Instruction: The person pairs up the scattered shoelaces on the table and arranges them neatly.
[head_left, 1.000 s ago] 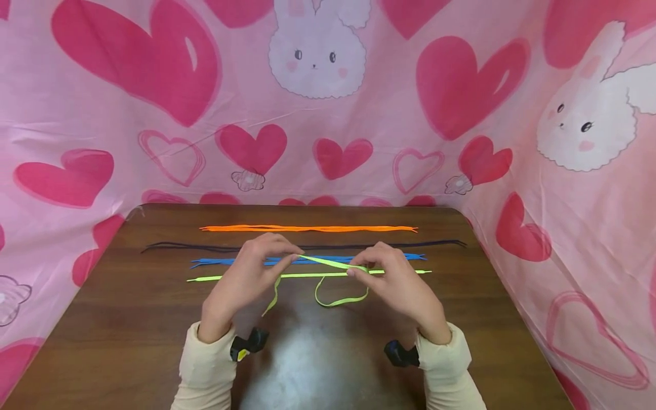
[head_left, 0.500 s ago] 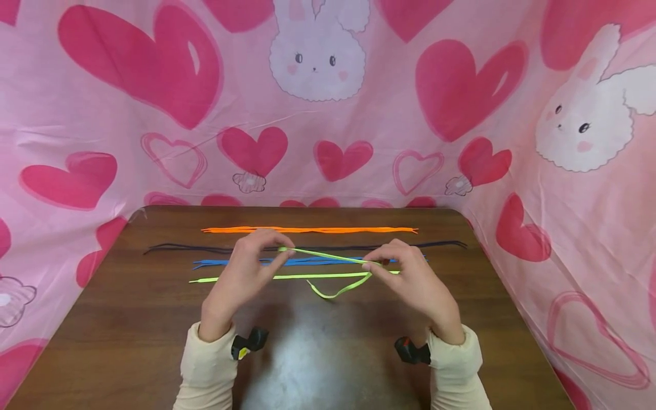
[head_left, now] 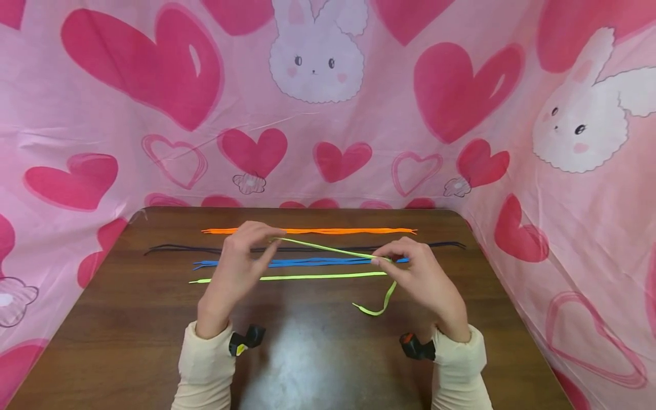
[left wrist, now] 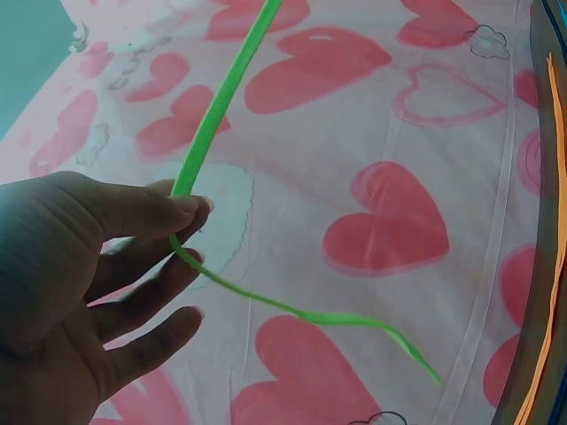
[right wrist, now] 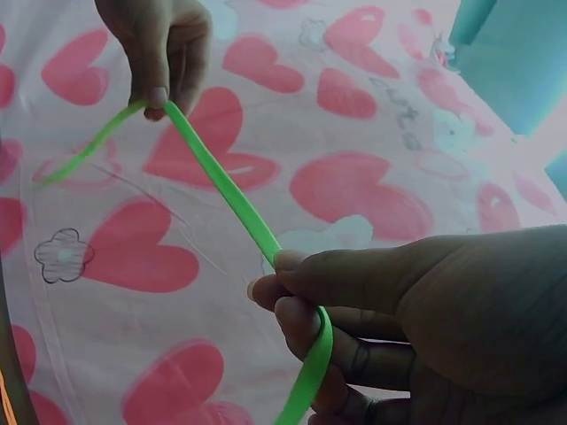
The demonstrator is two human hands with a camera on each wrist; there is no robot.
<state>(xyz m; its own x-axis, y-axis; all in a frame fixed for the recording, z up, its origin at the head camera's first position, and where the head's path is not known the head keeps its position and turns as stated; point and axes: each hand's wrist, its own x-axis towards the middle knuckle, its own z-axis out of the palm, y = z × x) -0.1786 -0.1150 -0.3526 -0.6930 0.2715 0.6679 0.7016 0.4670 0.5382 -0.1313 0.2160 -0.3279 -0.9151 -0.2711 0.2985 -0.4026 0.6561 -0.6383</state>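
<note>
A neon green shoelace (head_left: 328, 247) is stretched between both hands above the table, sloping down to the right. The left hand (head_left: 240, 262) pinches it between thumb and forefinger; in the left wrist view a short loose end of the shoelace (left wrist: 337, 319) trails past the fingers. The right hand (head_left: 422, 279) pinches the shoelace further along, and its tail hangs below that hand and curls left. In the right wrist view the shoelace (right wrist: 221, 181) runs straight from one hand to the other. A second neon green shoelace (head_left: 318, 277) lies straight on the table beneath them.
Behind the hands, blue shoelaces (head_left: 307, 262), dark navy shoelaces (head_left: 189, 249) and orange shoelaces (head_left: 333, 231) lie in parallel rows across the brown wooden table (head_left: 128, 319). A pink cloth (head_left: 389, 114) printed with hearts and rabbits hangs behind and beside the table.
The hands have drawn apart, the left one rising slightly and the right one shifting right. The shoelace between them has lengthened and straightened, and its hanging tail has swung to the right.
</note>
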